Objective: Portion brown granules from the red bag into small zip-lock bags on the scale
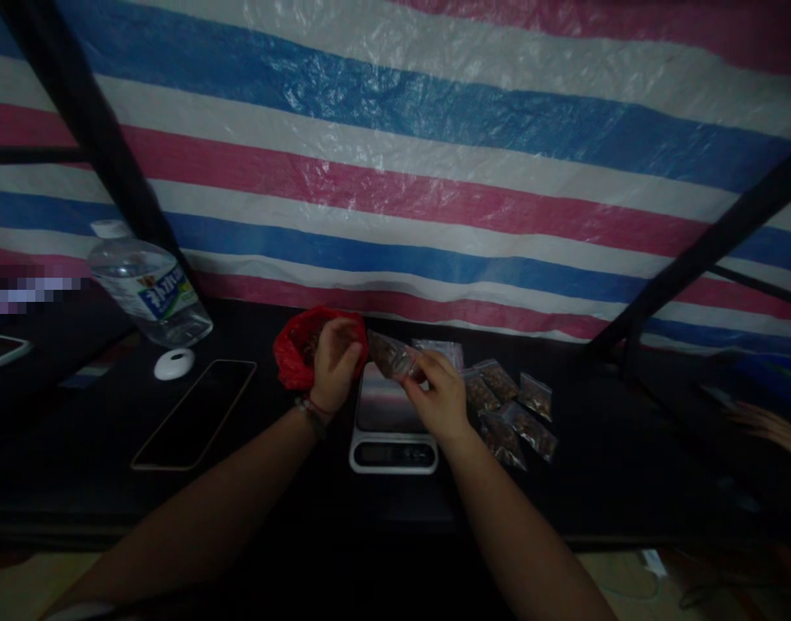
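My right hand pinches a small clear zip bag with brown bits inside, tilted above the scale. A digital kitchen scale with a metal plate and a dark display lies on the table below it. At the right side of an open red plastic bag, my left hand has its fingers curled. What it holds, if anything, is hidden. Brown pieces show in the red bag's mouth. Several filled zip bags lie right of the scale, beside a stack of flat clear bags.
On the left are a phone, a white rounded device and a clear plastic bottle. Another phone lies farther left. Behind the black table hangs a striped sheet between dark posts. Another person's hand is at far right.
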A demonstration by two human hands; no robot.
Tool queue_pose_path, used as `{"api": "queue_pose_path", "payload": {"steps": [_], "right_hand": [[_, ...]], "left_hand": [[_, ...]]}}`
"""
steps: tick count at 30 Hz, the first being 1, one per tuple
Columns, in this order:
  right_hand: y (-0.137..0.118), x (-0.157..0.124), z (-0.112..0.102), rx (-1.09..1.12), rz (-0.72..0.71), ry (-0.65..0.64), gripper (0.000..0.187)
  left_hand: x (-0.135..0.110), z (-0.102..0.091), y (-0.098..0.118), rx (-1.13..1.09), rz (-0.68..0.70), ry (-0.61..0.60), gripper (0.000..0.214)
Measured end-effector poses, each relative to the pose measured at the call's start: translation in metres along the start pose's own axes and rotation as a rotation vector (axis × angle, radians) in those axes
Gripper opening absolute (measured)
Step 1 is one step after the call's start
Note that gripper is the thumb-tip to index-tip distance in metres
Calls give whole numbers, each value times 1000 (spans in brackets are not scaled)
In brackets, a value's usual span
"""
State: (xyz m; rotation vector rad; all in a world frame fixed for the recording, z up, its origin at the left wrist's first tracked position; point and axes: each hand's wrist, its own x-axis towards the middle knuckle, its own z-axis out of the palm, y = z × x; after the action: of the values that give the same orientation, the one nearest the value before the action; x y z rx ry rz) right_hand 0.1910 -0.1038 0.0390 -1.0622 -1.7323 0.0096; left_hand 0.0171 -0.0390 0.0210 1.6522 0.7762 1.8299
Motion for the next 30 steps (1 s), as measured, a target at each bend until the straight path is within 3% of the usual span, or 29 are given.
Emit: {"api": "queue_pose_path", "payload": {"steps": [3,6,10,15,17,21,24,30], "right_hand": [[-1,2,0,49,29,6,28],[2,2,1,101,52,-9,27],[13,2,4,133,135,-3,27],[19,3,6,143,177,-23,23],[17,3,6,156,203,-35,26],[11,4,7,163,260,-15,34],[10,4,6,170,235,-20,34],[14,3,5,161,219,-6,33]], "left_hand": [[6,-2,-11,-342,-283,-230,49],[6,-4,-12,-481,-464,-456,50],[6,-4,-14,-462,-555,-414,33],[11,-8,-20,-532,-635,-271,32],[11,-9,-19,-580,-639,-334,43],[9,-10,-15,-589,-656,-555,85],[11,-13,-15,-551,-655,-493,72],[38,-36,-24,-473,-533,-71,31]]}}
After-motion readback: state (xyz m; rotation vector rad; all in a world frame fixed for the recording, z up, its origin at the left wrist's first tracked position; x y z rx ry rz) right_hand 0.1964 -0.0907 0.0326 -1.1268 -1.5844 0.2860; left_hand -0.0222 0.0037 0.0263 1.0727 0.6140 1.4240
